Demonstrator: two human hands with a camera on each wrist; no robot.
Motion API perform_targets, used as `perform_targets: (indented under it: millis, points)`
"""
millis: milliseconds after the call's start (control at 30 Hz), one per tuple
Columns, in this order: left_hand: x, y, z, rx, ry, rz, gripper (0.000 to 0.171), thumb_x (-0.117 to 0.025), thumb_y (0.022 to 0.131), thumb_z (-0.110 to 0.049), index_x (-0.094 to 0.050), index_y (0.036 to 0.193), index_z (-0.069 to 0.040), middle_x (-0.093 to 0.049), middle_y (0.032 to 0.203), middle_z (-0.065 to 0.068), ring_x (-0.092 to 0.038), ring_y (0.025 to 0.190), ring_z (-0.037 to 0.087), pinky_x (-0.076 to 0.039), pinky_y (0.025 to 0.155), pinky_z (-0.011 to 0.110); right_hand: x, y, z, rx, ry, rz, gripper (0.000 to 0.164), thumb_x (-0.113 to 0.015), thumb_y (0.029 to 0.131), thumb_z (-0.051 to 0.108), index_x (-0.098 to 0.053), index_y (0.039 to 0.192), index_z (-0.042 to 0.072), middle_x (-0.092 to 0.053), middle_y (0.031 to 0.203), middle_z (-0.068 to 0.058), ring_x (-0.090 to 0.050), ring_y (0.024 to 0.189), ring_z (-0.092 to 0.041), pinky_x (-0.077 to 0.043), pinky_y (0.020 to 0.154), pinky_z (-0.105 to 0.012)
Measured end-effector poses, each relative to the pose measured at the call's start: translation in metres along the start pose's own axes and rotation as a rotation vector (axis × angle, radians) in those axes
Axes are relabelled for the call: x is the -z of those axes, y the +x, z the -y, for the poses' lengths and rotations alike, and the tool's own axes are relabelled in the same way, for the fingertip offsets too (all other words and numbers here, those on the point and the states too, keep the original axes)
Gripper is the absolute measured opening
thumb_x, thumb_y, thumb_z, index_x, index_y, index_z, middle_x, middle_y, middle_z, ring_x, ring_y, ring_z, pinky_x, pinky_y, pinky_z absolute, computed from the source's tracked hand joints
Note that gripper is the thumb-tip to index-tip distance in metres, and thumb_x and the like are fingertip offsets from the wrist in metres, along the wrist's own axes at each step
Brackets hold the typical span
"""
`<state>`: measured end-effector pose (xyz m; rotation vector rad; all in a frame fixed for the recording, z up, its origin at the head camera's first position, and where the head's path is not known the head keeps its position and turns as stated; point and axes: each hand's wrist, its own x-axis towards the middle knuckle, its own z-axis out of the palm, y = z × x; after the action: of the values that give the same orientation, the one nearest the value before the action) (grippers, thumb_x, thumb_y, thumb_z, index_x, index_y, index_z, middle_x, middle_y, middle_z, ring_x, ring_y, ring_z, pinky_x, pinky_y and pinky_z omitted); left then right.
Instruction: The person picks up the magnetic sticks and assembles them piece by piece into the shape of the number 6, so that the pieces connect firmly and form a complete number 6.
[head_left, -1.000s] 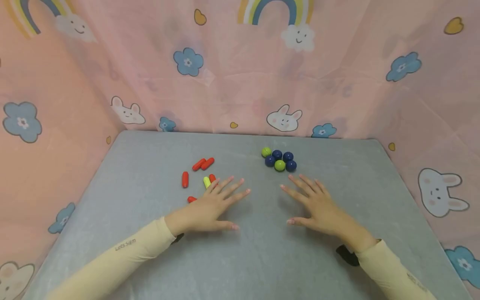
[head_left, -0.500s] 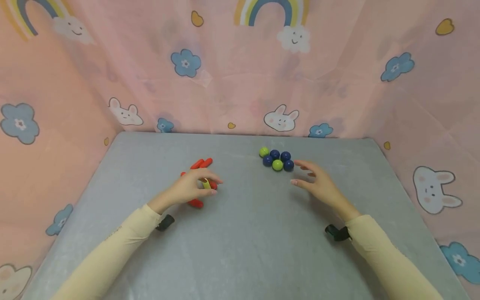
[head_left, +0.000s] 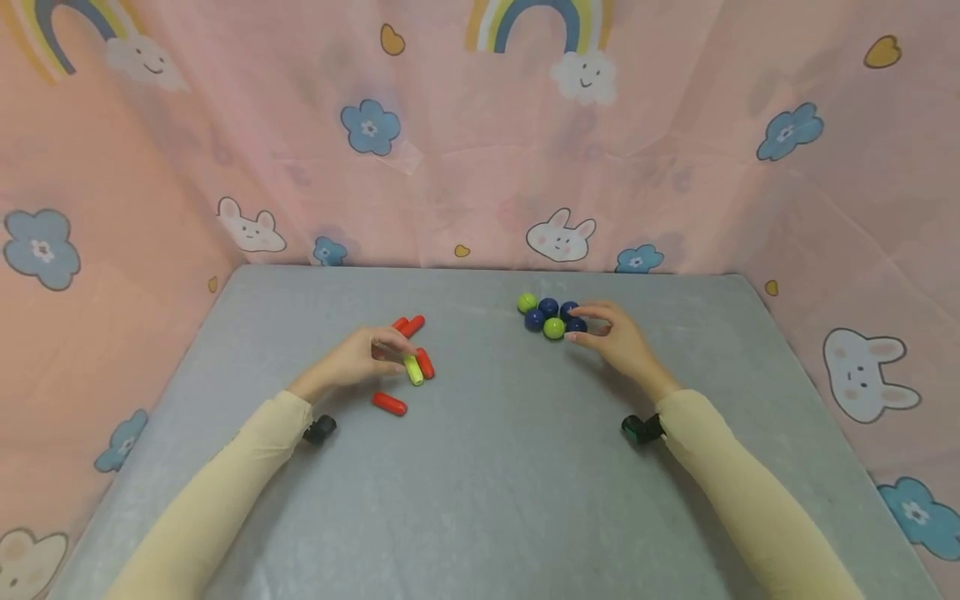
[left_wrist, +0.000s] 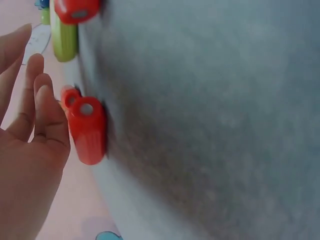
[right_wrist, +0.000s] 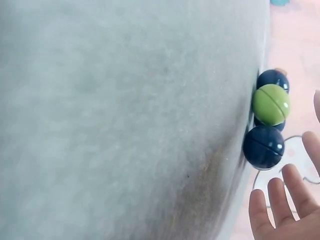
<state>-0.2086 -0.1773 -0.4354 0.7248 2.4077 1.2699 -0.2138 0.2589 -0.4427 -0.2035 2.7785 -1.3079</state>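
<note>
My left hand [head_left: 356,357] hovers at the left group, its curved fingertips right at the top of a yellow-green capsule-shaped piece [head_left: 414,370]. Against that piece lies a red capsule-shaped piece [head_left: 425,363]; another red capsule [head_left: 389,404] lies nearer, and two more, one of them a red capsule [head_left: 412,326], sit behind the hand. In the left wrist view the fingers are spread beside a red capsule [left_wrist: 87,130]. My right hand [head_left: 618,337] reaches the cluster of balls, thumb and forefinger apart around a navy ball [head_left: 576,326]. A green ball [right_wrist: 271,104] adjoins a navy ball [right_wrist: 264,147] in the right wrist view.
The grey tabletop [head_left: 480,483] is bordered by a pink patterned cloth [head_left: 450,183] at the back and sides. More navy and green balls, including a green ball [head_left: 527,302], stand at the cluster's left. Dark wrist cameras, such as the black camera [head_left: 321,429], hang below both sleeves.
Both hands were spread flat over the table. The left has drawn back leftward to the capsules with fingers curving; the right has moved forward and left onto the balls.
</note>
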Motion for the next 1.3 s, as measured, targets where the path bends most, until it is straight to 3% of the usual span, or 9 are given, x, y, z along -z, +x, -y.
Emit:
perform_targets:
  millis: [300, 600, 1300]
  points:
    - [0.001, 0.004, 0.008, 0.029, 0.019, 0.007, 0.032, -0.075, 0.084, 0.0, -0.074, 0.114, -0.013, -0.07, 0.12, 0.007, -0.056, 0.122, 0.027, -0.039, 0.112, 0.053, -0.008, 0.013, -0.006, 0.004, 0.02, 0.003, 0.039, -0.074, 0.09, 0.025, -0.066, 0.126, 0.01, -0.035, 0.154, -0.018, -0.031, 0.144, -0.04, -0.035, 0.112, -0.06]
    - [-0.003, 0.008, 0.015, 0.007, 0.111, 0.003, 0.032, -0.079, 0.082, -0.006, -0.075, 0.112, -0.016, -0.071, 0.117, 0.003, -0.057, 0.12, 0.024, -0.039, 0.111, 0.051, -0.017, 0.019, -0.008, 0.017, -0.006, 0.013, 0.042, -0.076, 0.088, 0.025, -0.066, 0.125, 0.008, -0.03, 0.157, -0.019, -0.027, 0.146, -0.042, -0.034, 0.113, -0.061]
    - [-0.003, 0.009, 0.011, 0.024, 0.171, 0.013, 0.033, -0.079, 0.081, -0.004, -0.073, 0.112, -0.015, -0.07, 0.117, 0.005, -0.056, 0.111, 0.024, -0.044, 0.103, 0.046, -0.017, 0.025, -0.005, 0.006, -0.079, 0.032, 0.043, -0.079, 0.085, 0.025, -0.068, 0.124, 0.009, -0.03, 0.155, -0.021, -0.028, 0.145, -0.046, -0.023, 0.117, -0.065]
